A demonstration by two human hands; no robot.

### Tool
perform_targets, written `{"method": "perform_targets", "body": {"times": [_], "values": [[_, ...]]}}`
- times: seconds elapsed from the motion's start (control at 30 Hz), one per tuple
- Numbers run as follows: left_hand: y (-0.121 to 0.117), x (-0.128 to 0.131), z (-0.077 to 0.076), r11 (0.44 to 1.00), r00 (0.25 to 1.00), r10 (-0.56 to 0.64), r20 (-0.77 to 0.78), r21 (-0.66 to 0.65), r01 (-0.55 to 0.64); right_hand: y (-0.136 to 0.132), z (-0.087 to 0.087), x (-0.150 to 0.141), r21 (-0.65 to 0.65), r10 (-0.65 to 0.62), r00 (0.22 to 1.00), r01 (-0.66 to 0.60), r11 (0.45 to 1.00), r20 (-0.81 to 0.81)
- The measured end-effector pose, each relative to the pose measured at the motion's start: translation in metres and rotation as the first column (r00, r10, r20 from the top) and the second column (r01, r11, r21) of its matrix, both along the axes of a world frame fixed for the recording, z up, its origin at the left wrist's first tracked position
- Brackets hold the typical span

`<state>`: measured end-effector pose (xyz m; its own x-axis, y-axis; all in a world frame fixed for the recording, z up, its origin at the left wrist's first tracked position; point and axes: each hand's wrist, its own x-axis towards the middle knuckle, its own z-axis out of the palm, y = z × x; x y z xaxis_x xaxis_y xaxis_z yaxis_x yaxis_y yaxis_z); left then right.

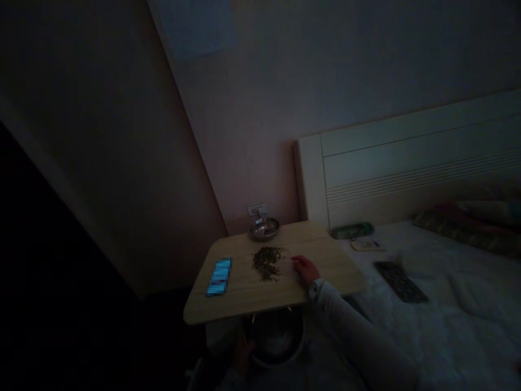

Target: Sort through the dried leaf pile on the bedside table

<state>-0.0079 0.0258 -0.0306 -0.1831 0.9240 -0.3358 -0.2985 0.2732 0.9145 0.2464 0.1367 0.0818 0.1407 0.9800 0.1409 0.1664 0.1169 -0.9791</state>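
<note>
The room is very dark. My right hand (pixel 304 269) rests on a small wooden table (pixel 325 255), fingers curled together just right of a pile of small dark green bits (pixel 267 262); I cannot make out anything between the fingertips. My left hand (pixel 243 353) is below the table's front edge, gripping the rim of a large metal bowl (pixel 277 339) held under the tabletop. A small metal bowl (pixel 264 228) stands at the table's far edge.
A bright blue rectangular strip (pixel 220 277) lies on the table's left part. A bed with white headboard (pixel 407 168) lies to the right, holding a phone (pixel 400 281), a remote (pixel 368 245) and a green case (pixel 352 231). A wall socket (pixel 256 209) sits behind the table.
</note>
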Motion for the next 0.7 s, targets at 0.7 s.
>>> {"method": "perform_targets", "body": {"times": [0.7], "values": [[-0.015, 0.006, 0.012, 0.996, 0.999, -0.023, 0.028, 0.087, 0.021, 0.008, 0.003, -0.004, -0.02, -0.026, 1.0, 0.026, 0.999, -0.011]]}}
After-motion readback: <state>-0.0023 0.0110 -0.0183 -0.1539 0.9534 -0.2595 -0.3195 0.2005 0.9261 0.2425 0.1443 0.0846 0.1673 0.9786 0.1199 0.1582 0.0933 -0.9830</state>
